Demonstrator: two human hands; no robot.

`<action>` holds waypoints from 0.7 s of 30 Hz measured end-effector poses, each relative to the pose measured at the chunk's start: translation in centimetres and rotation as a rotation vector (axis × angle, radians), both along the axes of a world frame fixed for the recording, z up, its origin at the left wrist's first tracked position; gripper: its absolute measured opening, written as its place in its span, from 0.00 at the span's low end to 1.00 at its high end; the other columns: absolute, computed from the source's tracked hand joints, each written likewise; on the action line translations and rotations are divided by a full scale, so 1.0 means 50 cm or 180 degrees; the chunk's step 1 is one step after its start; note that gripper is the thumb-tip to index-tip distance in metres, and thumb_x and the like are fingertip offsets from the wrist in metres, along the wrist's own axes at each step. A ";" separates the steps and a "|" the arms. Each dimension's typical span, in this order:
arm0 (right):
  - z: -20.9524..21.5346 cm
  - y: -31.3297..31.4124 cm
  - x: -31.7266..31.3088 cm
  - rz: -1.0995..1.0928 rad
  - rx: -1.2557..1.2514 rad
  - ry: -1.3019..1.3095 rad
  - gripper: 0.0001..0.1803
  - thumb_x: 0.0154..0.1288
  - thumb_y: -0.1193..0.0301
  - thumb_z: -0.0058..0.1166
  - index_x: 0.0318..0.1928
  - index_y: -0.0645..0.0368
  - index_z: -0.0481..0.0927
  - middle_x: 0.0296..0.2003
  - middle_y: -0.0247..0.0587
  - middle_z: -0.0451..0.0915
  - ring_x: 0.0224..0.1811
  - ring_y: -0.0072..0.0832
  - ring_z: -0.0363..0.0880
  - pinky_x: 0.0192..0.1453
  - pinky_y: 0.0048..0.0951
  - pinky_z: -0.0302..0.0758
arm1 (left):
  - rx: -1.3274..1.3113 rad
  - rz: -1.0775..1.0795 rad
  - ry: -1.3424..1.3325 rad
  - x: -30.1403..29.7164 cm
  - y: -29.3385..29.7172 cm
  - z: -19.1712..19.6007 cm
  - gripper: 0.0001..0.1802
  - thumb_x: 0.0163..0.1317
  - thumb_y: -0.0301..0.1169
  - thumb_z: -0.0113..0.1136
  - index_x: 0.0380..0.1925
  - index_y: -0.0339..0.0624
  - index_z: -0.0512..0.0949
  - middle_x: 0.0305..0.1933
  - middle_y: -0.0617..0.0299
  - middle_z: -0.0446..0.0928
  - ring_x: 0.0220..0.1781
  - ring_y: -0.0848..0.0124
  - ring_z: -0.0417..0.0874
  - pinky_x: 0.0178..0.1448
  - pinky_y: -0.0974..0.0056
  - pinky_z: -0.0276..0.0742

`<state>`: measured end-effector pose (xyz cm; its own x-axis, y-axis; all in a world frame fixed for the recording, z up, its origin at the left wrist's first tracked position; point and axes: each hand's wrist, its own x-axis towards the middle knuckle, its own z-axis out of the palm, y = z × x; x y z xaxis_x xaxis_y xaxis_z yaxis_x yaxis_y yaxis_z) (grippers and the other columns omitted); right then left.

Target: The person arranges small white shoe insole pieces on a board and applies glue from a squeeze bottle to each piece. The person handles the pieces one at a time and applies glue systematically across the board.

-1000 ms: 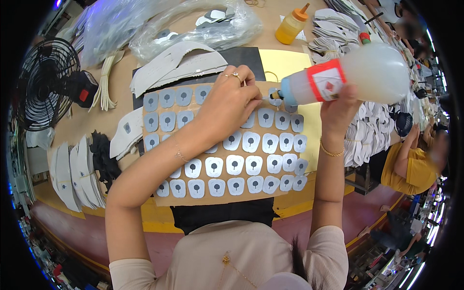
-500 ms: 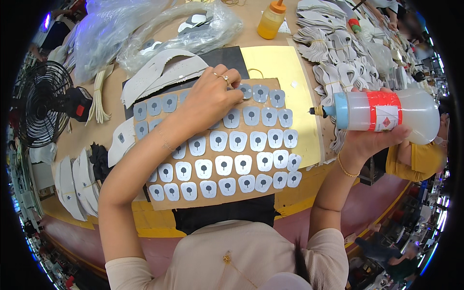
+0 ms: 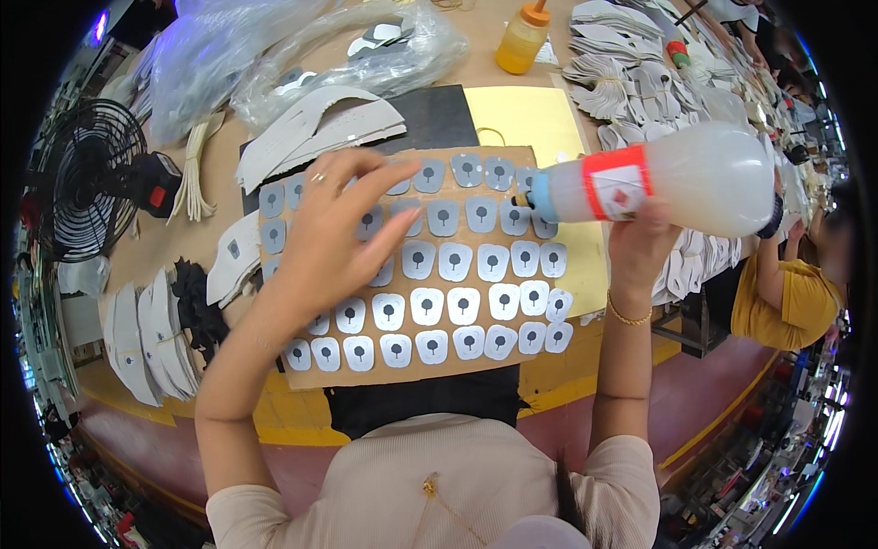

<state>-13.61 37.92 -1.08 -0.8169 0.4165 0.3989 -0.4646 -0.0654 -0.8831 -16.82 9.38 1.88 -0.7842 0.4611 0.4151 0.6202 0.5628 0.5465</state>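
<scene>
My left hand [image 3: 343, 215] hovers over the upper left of a brown cardboard sheet [image 3: 402, 375], fingers spread and holding nothing. Rows of small rounded grey-white patches [image 3: 444, 218], each with a dark tree-like mark, lie on the sheet. Some patches are hidden behind that hand and forearm. In my right hand [image 3: 645, 240] is a translucent squeeze bottle [image 3: 713, 178] of whitish liquid, with a red-and-white label and blue cap. The bottle is tipped nearly sideways, its dark nozzle pointing left over the patches at the sheet's upper right.
Grey-white curved pieces [image 3: 320, 128] rest behind the sheet, beside yellow paper [image 3: 521, 110]. A black fan [image 3: 91, 188] stands at left. Clear plastic bags [image 3: 210, 82], an orange-capped bottle [image 3: 521, 41] and stacked pale pieces [image 3: 617, 82] lie farther back. Another person's yellow garment [image 3: 786, 297] shows at right.
My left hand has drawn back left from the top row and its fingers have spread. My right hand has brought the bottle leftward, its nozzle now over the sheet.
</scene>
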 end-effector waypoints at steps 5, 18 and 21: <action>0.013 -0.049 -0.030 -0.0005 0.1457 -0.0206 0.22 0.46 0.61 0.71 0.37 0.62 0.79 0.33 0.35 0.80 0.36 0.24 0.78 0.41 0.26 0.76 | 0.0064 0.0679 0.0076 0.124 -0.125 -0.018 0.25 0.46 0.29 0.67 0.47 0.40 0.75 0.45 0.53 0.71 0.48 0.58 0.72 0.54 0.59 0.67; -0.002 -0.065 -0.046 -0.0084 0.2075 -0.0436 0.22 0.44 0.65 0.72 0.39 0.61 0.78 0.34 0.35 0.80 0.37 0.25 0.78 0.43 0.28 0.76 | 0.1468 0.1367 -0.0529 0.288 -0.249 -0.186 0.46 0.55 0.57 0.57 0.63 0.39 0.54 0.57 0.47 0.66 0.61 0.57 0.66 0.65 0.54 0.57; -0.001 -0.043 -0.041 -0.0174 0.1784 -0.0234 0.26 0.46 0.69 0.69 0.45 0.63 0.73 0.39 0.41 0.78 0.38 0.29 0.79 0.47 0.32 0.77 | 0.1576 0.1263 -0.0641 0.281 -0.240 -0.188 0.48 0.54 0.58 0.58 0.64 0.39 0.52 0.58 0.45 0.66 0.63 0.56 0.65 0.67 0.53 0.55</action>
<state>-15.65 35.77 -1.13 -0.8342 0.1998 0.5140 -0.3901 0.4451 -0.8060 -2.79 -2.60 -7.55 -0.9396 -0.0860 0.3312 0.2763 0.3801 0.8827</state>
